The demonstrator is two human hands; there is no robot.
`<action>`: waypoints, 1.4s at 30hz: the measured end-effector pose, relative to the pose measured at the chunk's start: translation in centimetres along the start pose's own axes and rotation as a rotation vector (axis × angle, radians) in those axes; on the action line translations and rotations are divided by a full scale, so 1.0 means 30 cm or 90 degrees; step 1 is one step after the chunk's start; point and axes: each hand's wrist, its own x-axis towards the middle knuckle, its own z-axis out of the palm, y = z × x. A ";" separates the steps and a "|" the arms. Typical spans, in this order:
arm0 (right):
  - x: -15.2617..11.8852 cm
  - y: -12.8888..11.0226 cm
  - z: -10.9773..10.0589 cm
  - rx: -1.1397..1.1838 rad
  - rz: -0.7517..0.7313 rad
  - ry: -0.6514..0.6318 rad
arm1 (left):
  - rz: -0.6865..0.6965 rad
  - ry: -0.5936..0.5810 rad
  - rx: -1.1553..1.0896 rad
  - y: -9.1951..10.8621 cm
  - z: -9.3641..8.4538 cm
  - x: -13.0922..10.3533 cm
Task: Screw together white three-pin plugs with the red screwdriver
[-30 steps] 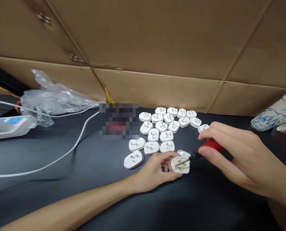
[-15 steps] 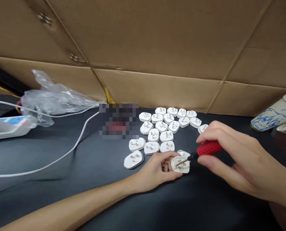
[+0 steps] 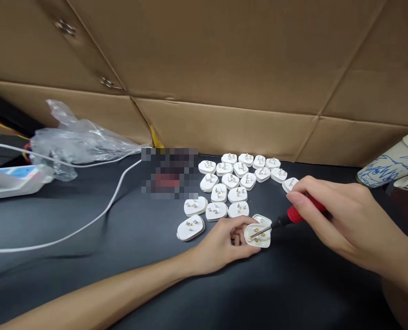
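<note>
Right fingers (image 3: pixel 316 187) grip a red-handled metal screwdriver (image 3: pixel 283 221), its slant risking a slip (left fingers (image 3: pixel 240 221) pinch a rounded white plastic shell (image 3: pixel 264 242)).

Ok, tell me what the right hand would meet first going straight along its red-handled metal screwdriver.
The right hand would likely first meet the white plastic plug shell in the left hand; the red-handled screwdriver seems to touch it, though depth is unclear.
</note>
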 end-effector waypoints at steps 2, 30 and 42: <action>-0.006 0.006 -0.010 0.022 -0.015 -0.024 | -0.003 -0.005 -0.005 -0.003 0.000 0.000; 0.011 0.007 -0.002 0.240 0.041 -0.047 | 0.007 0.010 -0.008 -0.001 0.002 0.001; 0.021 0.033 0.042 0.446 0.083 0.126 | 0.011 0.019 -0.007 0.003 0.002 -0.002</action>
